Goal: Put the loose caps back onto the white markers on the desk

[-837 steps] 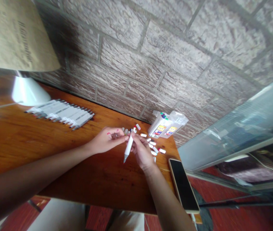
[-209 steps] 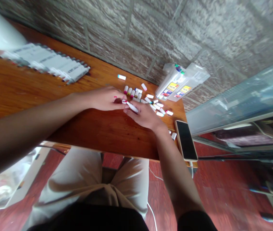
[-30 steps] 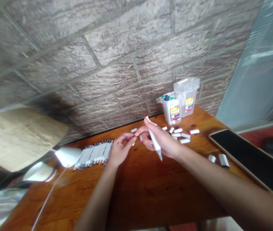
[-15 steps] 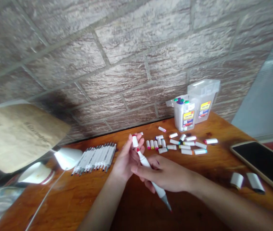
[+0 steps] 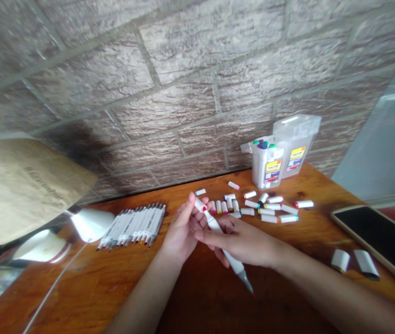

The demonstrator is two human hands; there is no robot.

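Note:
My left hand holds a white marker cap between thumb and fingers, its opening facing the marker. In my right hand lies an uncapped white double-ended marker, tilted, with red nibs at both ends. Its upper red nib is right at the mouth of the cap; I cannot tell whether it is inside. The lower grey end points down toward me. Just beyond my hands, several loose caps with coloured ends lie scattered on the wooden table.
Uncapped markers lie in a row at the left, near a lamp and a white cup. A clear marker case with several markers stands by the brick wall. A phone and two caps are at the right.
Over the last second my left hand has come to show a cap, and the marker's red nib has been brought up to it. Since seven seconds ago, the view has tilted up.

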